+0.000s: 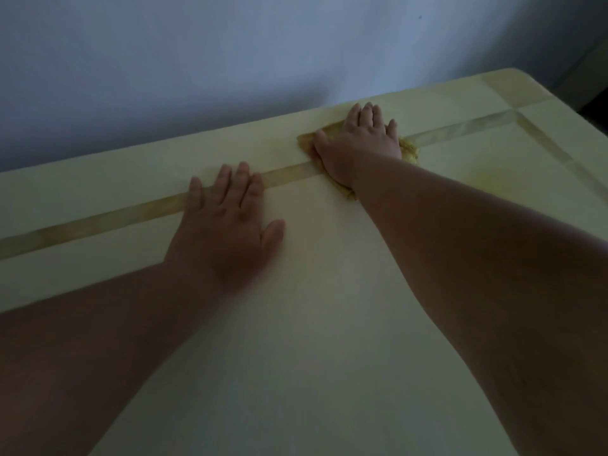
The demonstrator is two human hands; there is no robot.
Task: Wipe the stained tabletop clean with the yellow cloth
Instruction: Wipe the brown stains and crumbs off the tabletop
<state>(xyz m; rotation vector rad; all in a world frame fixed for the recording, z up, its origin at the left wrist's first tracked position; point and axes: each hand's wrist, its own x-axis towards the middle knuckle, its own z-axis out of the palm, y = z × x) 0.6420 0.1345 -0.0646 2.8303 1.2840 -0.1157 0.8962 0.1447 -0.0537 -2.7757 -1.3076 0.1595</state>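
Note:
The pale yellow tabletop [312,324] fills most of the view, with a darker inlaid band running across its far part. My right hand [357,143] lies flat, fingers spread, pressing the yellow cloth [409,148] onto the band near the far edge; most of the cloth is hidden under the hand. My left hand [227,222] rests flat on the table to the left, palm down, fingers apart, holding nothing. A faint yellowish smear [490,182] shows right of the cloth.
A grey-blue wall [230,60] stands right behind the table's far edge. The table's far right corner [513,83] and right edge drop off into a dark area [592,113].

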